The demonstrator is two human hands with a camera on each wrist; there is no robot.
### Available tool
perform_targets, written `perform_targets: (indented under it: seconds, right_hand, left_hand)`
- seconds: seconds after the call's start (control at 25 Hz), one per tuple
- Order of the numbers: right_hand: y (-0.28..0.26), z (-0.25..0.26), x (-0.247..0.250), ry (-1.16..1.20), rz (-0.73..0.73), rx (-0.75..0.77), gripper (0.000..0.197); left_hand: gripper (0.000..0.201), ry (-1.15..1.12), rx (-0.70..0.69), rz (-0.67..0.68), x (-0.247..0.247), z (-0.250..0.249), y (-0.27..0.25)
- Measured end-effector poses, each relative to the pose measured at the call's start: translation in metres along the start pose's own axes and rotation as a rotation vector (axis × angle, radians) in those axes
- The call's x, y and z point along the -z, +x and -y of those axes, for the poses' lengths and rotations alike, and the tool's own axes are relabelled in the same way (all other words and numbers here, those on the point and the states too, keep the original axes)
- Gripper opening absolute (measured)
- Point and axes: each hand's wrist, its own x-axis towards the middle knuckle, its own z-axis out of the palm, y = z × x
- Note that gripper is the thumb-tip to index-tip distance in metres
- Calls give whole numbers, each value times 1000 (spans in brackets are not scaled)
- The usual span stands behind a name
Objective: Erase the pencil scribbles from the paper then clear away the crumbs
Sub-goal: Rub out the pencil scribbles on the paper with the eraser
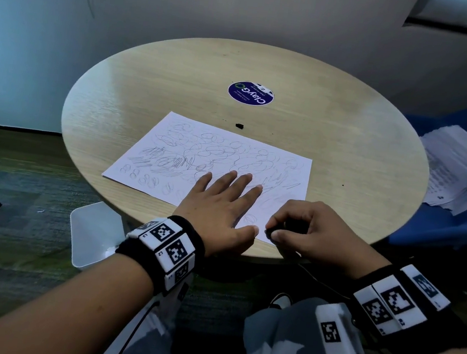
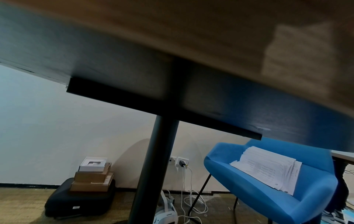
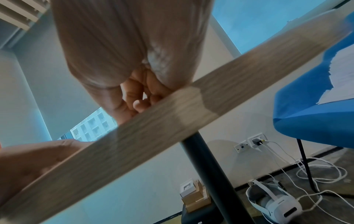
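Observation:
A white paper covered in grey pencil scribbles lies on the round wooden table. My left hand lies flat on the paper's near part, fingers straight and spread. My right hand is at the paper's near right corner, its fingers curled round a small black eraser that touches the sheet. In the right wrist view the right hand shows from below, fingers curled above the table edge; the eraser is hidden there. The left wrist view shows only the table's underside.
A small black piece and a few dark specks lie beyond the paper. A round blue sticker is on the far side. A blue chair with a paper stack stands to the right. A white bin stands below left.

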Motion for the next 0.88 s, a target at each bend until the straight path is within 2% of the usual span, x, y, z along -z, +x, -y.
perform_targets:
  seconds: [0.12, 0.28, 0.36, 0.44, 0.64, 0.8, 0.88]
  right_hand:
    - [2, -3, 1, -46, -136, 12, 14]
    - [0, -2, 0, 1, -31, 0, 13]
    - [1, -4, 3, -44, -98, -12, 14]
    - [4, -4, 2, -151, -182, 17, 15]
    - [1, -3, -8, -99, -210, 28, 14]
    - [3, -3, -5, -133, -171, 31, 14]
    - [5, -3, -2, -221, -204, 44, 13]
  left_hand:
    - [89, 3, 2, -6, 0, 0, 0]
    - [77, 8, -13, -13, -2, 0, 0]
    - [72, 2, -16, -4, -1, 0, -1]
    - [74, 10, -19, -14, 0, -1, -2]
    - [79, 18, -126, -44, 0, -4, -4]
    - [85, -20, -134, -16, 0, -3, -2]
    - [86, -19, -132, -3, 0, -3, -2]
